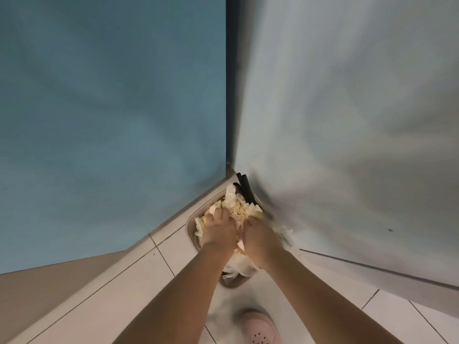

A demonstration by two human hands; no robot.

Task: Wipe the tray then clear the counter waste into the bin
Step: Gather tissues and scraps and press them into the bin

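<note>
- Blue wall [111,108] at left, grey panel [347,108] at right, meeting in a corner.
- Tiled floor [149,294] below.
- Brown bin [190,235] tucked into that corner, heaped with crumpled paper waste [238,207].
- Left hand [218,232] flat on the waste, fingers spread, pressing down.
- Right hand [258,237] just beside it, fingertips sunk in paper; grip impossible to tell.
- Pink shoe [258,328] near the bottom edge.
- Black sticks [244,187] at the bin's far side.

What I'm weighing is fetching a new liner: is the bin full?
Full: crumpled paper waste heaps above the bin rim; left hand and right hand rest on it.
</note>
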